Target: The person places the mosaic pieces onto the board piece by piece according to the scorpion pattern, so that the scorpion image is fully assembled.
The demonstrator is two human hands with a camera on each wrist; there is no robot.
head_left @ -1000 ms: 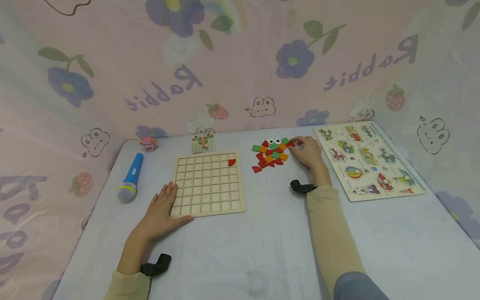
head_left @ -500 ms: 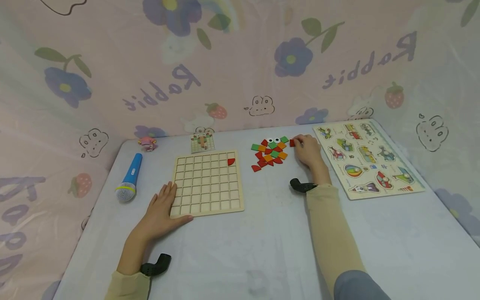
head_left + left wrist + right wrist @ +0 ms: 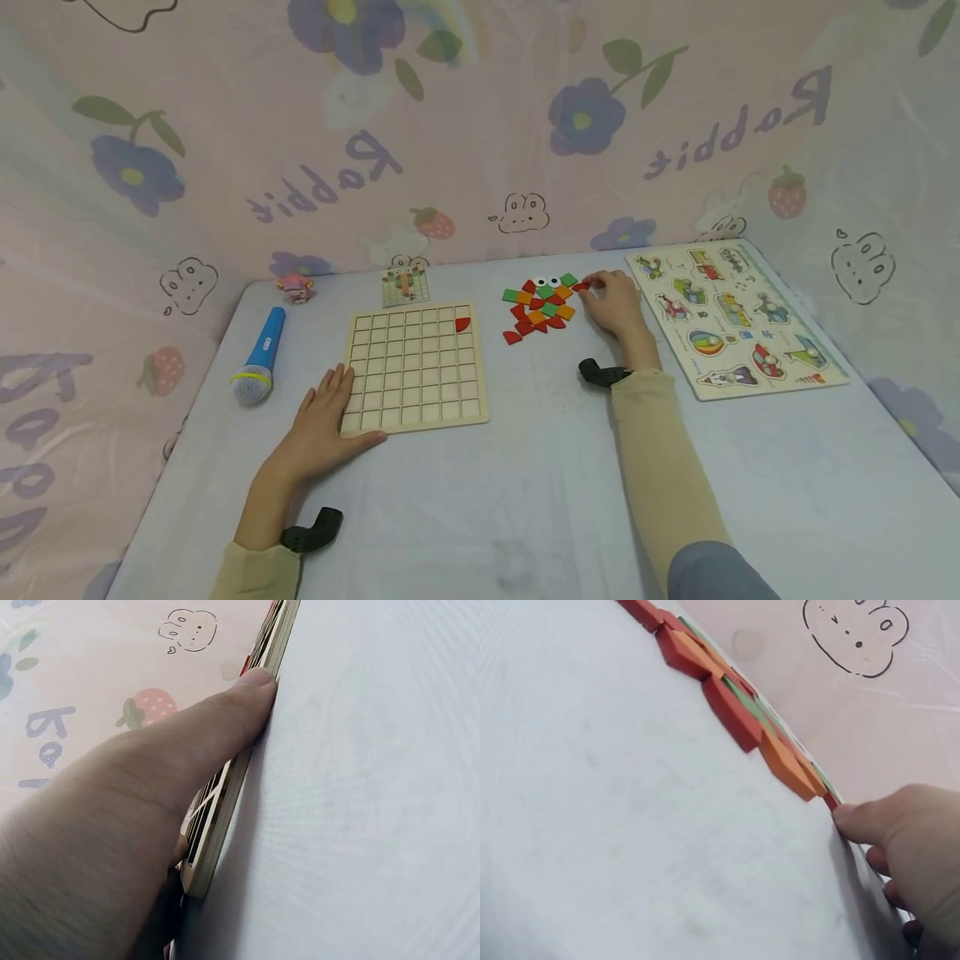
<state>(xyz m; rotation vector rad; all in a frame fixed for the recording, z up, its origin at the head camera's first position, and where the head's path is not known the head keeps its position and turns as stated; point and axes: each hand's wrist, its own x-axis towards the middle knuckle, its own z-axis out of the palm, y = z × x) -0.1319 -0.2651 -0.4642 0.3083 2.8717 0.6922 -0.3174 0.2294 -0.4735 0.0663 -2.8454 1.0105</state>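
Observation:
My left hand point(image 3: 318, 429) lies spread at the near left corner of a wooden grid board point(image 3: 484, 358). Its fingers touch the left side and its thumb point(image 3: 251, 697) rests along the near edge. One red quarter-round tile point(image 3: 462, 324) sits in a cell near the board's far right corner. Farther right, my right hand point(image 3: 617, 307) pinches a red tile point(image 3: 581, 287) at the right end of a loose cluster of red, green and orange tiles point(image 3: 551, 309). The thumb tip meets this red tile in the right wrist view; its exact shape is partly hidden.
A small pattern card point(image 3: 406, 286) lies behind the board. A blue toy microphone point(image 3: 264, 354) and a pink figurine point(image 3: 297, 287) are on the left. A picture puzzle board point(image 3: 738, 321) lies to the right of my right hand. A printed curtain point(image 3: 465, 150) rises behind the table.
My right hand shifted slightly right with the red tile, away from the cluster, then came back left beside it. My left hand has stayed on the board.

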